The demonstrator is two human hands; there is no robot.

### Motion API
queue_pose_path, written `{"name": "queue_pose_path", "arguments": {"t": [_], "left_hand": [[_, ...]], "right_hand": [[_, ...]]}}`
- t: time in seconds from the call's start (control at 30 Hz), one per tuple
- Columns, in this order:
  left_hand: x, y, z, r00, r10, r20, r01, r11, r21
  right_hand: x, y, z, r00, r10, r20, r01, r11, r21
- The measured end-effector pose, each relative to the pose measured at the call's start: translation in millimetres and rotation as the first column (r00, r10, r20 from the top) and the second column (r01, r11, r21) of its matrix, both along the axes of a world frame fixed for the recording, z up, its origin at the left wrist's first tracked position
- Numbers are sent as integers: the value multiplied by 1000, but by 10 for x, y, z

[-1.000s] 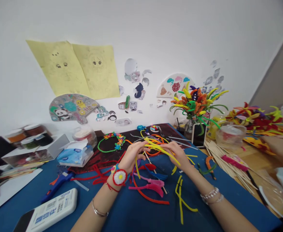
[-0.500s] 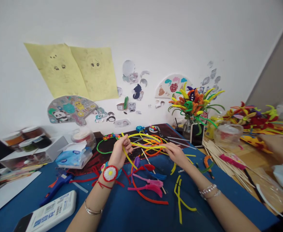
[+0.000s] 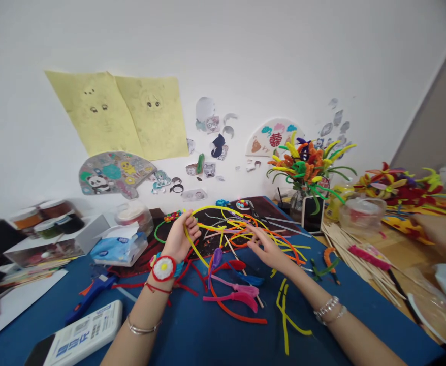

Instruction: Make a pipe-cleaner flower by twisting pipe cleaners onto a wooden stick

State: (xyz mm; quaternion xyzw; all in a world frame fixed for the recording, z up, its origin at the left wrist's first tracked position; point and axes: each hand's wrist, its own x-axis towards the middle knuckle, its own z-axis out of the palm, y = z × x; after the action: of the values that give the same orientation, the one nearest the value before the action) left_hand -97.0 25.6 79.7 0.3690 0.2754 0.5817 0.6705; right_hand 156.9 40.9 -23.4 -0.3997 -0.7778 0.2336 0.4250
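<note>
The left hand (image 3: 184, 236) stood raised and upright, its fingers curled inward, while the right hand (image 3: 268, 251) reached toward it, palm seemingly down, fingers loosely spread, the two hands near but apart.

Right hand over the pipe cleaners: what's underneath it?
Under the right hand run orange and yellow pipe cleaners, over the blue mat; whatever lies directly beneath the palm is hidden by the hand.

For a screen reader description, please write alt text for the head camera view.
The left hand holds a looped yellow pipe cleaner above a blue mat, while the right hand reaches toward tangled orange and yellow strands. Pipe-cleaner flowers stand in a glass vase, and another person's hand rests at right.
</note>
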Motion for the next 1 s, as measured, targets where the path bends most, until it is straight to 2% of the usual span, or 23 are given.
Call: {"name": "queue_pose_path", "arguments": {"t": [0.17,0.37,0.53,0.57,0.63,0.7,0.8,0.87,1.0], "left_hand": [[5,-58,60,991,-74,113,78,997,-26],[35,-133,129,958,-123,259,125,992,10],[41,-143,127,974,-109,201,108,994,13],[30,-132,121,978,-103,182,103,995,9],[-10,-98,110,984,-88,152,89,996,5],[-74,-52,98,989,-62,134,62,998,10],[-205,21,79,992,-4,123,2,1000,17],[-300,64,65,992,10,129,-11,1000,6],[-446,144,24,986,10,169,3,997,-72]], "right_hand": [[-64,-1,-115,996,85,3,-85,993,-78],[-157,-80,-42,978,171,-119,-186,974,-129],[-132,-103,50,903,298,-311,-379,892,-248],[-119,-98,51,905,292,-310,-379,885,-272],[-97,-82,35,932,236,-275,-314,905,-288],[-84,-71,6,970,151,-188,-194,952,-238],[-83,-92,-23,999,34,7,-33,997,-71],[-97,-135,-22,994,30,108,-31,999,14],[-194,-270,2,972,118,203,-140,986,96]]}}
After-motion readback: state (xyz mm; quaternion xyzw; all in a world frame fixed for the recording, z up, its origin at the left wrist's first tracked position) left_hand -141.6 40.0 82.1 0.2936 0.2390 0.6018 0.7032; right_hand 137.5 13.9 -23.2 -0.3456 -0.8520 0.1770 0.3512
